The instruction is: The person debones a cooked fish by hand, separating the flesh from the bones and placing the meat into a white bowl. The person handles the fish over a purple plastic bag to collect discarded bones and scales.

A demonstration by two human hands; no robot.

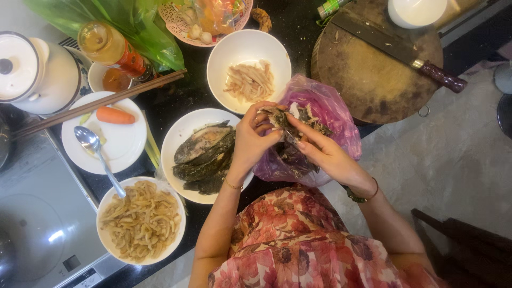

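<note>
Purple plastic, a thin bag (330,114) bunched up at the counter's edge, sits right under both hands. The left hand (250,140) and the right hand (324,152) meet above it, fingers pinched closed around a ragged piece of dark fish (285,118), the left gripping it from one side and the right from the other. More dark scraps lie down inside the bag.

Just left of the hands, touching the left wrist's shadow, a white plate (178,136) carries several dark fish pieces (205,157) stacked side by side. Behind the hands stands a white bowl (226,58) with pale strips (250,81) in it. Nearer the person, at the counter's front, another white bowl (106,200) is full of yellowish strips, and a metal spoon (98,157) leans from it onto a small white plate (125,146) that also holds a carrot piece (115,115). Long wooden chopsticks (101,102) lie across that plate's far rim.

To the right of the bag, a round wooden chopping board (368,80) bears a cleaver (394,50) with a dark handle. At the far left sit a white lidded pot (48,77), a bottle (109,47) of amber liquid and a green plastic bag (133,26).
</note>
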